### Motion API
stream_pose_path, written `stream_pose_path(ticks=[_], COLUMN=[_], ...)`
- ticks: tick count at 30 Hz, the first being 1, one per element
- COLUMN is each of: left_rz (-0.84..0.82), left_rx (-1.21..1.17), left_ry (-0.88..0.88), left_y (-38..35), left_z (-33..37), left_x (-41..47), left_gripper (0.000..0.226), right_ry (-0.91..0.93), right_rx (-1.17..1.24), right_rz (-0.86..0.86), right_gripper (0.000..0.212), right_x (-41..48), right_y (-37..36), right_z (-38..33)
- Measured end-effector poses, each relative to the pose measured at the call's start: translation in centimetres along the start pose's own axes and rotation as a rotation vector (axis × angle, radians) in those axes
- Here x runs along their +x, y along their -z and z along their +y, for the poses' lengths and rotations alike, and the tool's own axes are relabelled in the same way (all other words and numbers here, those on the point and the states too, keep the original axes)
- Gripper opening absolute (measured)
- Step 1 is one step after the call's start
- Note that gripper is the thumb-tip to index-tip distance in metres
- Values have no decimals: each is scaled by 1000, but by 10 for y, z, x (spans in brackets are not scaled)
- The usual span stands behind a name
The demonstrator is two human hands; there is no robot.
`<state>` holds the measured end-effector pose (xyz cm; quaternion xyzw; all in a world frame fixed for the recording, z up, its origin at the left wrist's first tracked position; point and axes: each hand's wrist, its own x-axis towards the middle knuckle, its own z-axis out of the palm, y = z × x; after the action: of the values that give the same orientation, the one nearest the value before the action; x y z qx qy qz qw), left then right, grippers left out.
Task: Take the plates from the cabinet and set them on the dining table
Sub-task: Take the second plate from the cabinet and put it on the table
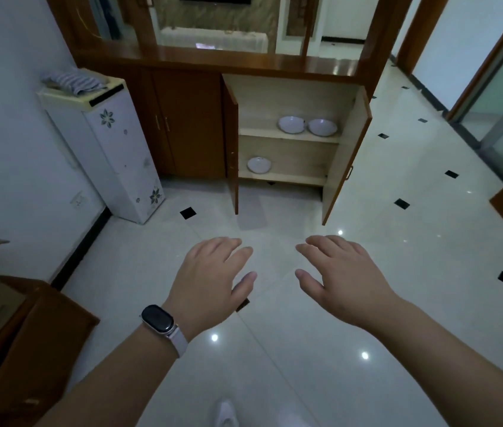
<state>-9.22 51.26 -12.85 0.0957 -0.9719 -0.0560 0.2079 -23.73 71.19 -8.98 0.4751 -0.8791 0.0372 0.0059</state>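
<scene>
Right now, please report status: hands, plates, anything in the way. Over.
Left hand and right hand open, holding nothing. Upper plates side by side, lower plate alone, in open cabinet. No obstacle seen on floor ahead.

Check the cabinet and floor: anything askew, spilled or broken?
Nothing stands out. The cabinet is open; two plates lie flat on its upper shelf, a third plate on the lower. The floor shows no spill. A cloth lies bunched on the white unit at left.
</scene>
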Motion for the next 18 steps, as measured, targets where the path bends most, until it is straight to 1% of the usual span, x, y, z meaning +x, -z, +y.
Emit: stream_pose_path(ticks=[4, 6, 9, 18], left_rz=[-47, -72, -91, -172], left_rx=[-1, 3, 4, 35], left_ry=[-18, -23, -56, -72], left_y=[-2, -5, -11, -31], left_z=[-53, -70, -91, -132], left_x=[41, 58, 81, 145], left_gripper=[44, 46, 46, 45], right_ry=[-71, -93, -118, -156], right_rx=[-16, -9, -10, 29], right_rz=[14, 16, 27, 9], right_gripper=[54, 57, 63, 63], right_x=[58, 79, 103, 174], right_y=[11, 15, 17, 2], right_z=[-15, -16, -14, 10])
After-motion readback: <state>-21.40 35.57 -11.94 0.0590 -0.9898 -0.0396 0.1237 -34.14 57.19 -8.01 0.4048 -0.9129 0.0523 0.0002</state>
